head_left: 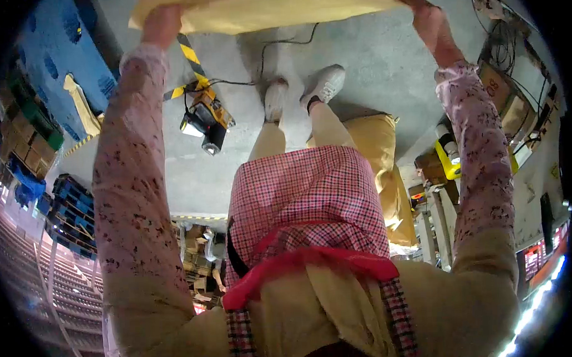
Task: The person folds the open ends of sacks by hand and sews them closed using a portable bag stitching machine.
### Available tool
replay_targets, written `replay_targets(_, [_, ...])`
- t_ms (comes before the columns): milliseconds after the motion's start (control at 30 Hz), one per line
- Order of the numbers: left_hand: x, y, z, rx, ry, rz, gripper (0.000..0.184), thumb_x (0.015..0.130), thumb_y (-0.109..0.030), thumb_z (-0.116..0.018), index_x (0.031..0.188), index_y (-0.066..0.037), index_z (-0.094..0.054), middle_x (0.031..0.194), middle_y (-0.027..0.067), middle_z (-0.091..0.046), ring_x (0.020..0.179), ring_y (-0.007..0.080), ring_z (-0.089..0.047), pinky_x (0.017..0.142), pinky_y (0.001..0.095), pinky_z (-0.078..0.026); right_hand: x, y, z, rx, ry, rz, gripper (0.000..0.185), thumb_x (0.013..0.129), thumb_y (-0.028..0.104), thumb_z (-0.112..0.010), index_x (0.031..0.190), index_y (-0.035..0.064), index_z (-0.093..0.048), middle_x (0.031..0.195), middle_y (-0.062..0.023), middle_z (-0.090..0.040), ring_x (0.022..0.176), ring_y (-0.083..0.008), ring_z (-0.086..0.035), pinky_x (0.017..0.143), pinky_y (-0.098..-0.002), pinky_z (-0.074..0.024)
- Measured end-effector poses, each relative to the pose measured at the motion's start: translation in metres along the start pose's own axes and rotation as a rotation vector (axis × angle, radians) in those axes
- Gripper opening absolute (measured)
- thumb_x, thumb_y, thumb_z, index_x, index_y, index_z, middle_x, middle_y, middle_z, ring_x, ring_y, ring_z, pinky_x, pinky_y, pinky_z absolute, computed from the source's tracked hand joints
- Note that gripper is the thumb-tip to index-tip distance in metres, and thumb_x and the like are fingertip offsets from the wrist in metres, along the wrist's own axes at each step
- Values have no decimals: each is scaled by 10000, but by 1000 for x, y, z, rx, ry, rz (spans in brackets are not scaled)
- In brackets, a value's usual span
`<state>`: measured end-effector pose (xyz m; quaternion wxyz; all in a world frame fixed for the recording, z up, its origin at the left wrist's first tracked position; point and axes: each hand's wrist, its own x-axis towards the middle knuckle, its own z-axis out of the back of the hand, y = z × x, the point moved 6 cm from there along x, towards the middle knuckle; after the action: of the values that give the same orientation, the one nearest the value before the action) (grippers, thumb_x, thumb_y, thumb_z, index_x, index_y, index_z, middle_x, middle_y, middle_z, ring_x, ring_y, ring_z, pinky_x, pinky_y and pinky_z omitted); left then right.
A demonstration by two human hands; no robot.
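A wide yellow-tan sack is stretched between my two hands at the top of the view, and its far part is cut off by the frame. My left hand is closed on its left end. At its right end my right hand grips the edge. A second yellow-tan sack lies on the floor, partly hidden behind my leg and checked apron. On the floor to the left is a yellow-and-black corded machine, which neither hand touches.
A black cable runs over the grey floor near my shoes. Yellow-and-black tape marks the floor. Left are a blue surface with a yellow-tan strip on it, and stacked pallets. A cardboard box and cables are at right.
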<state>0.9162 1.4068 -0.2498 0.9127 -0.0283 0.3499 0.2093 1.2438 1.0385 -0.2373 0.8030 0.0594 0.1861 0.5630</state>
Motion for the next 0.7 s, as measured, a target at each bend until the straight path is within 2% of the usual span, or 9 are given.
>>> replay_targets(100, [-3,-5,27,-89,-135,-169,463,809,-60,-504,1265,-132,-475,1138,101,-586,1002,272,-582,889,388,-434,-11,15,8,22,-274,-55,455,722,-82,-465,1127,97,-567,1124,-114,-577,1009,-293,-556,832,-355,-477])
replay_targets(167, [-51,-43,82,-211,-171,-134,501,909,-266,-465,1382,-188,-317,1473,116,-139,1356,329,-87,1103,481,-71,-38,86,31,-195,-645,-273,426,739,-6,-489,1162,47,-517,1172,-155,-527,915,-315,-585,758,-381,-494])
replay_targets(200, [-66,-37,71,-206,-181,-137,501,909,-266,-465,1382,-188,-317,1473,116,-139,1356,329,-87,1103,481,-71,-52,122,24,-243,-755,-351,428,744,23,-498,1172,21,-497,1196,-171,-502,884,-329,-590,737,-395,-495])
replay_targets(267, [-129,-15,60,-344,-1027,-149,396,825,-59,-540,1220,-61,-504,1038,143,-620,893,278,-620,826,354,-470,-70,222,-62,353,-471,-421,360,754,34,-487,1110,34,-537,1156,-162,-521,938,-322,-555,804,-397,-453])
replay_targets(333, [-184,20,-9,-827,-878,127,367,854,-57,-544,1215,-29,-487,1023,145,-614,911,232,-608,821,301,-460,-67,369,-168,755,62,-326,302,764,46,-477,1049,47,-578,1115,-152,-541,993,-316,-520,871,-399,-411])
replay_targets(400, [-256,41,-84,-903,-806,288,387,866,-89,-557,1235,-18,-465,999,95,-618,866,177,-589,797,291,-453,-54,512,-194,513,-141,325,193,674,93,-559,853,50,-618,875,-91,-578,926,-264,-542,803,-455,-432])
replay_targets(433, [-295,59,-160,-1135,-671,369,393,875,-94,-554,1246,-15,-455,975,87,-614,851,143,-575,772,271,-451,-52,573,-241,348,198,526,161,726,138,-541,861,83,-610,962,-73,-571,1009,-241,-512,928,-404,-374])
replay_targets(500, [-374,51,-229,-1534,-498,530,380,877,-73,-539,1243,-7,-459,888,71,-623,831,99,-553,749,247,-450,-47,648,-283,234,-96,861,85,705,139,-549,691,134,-633,839,-39,-601,952,-214,-554,870,-422,-430])
replay_targets(700, [-584,54,-364,-1776,-18,964,308,865,-62,-548,1154,38,-514,957,102,-610,849,165,-580,733,310,-495,-27,718,-398,-121,406,874,87,701,129,-555,705,113,-641,830,-57,-614,913,-229,-579,819,-431,-450])
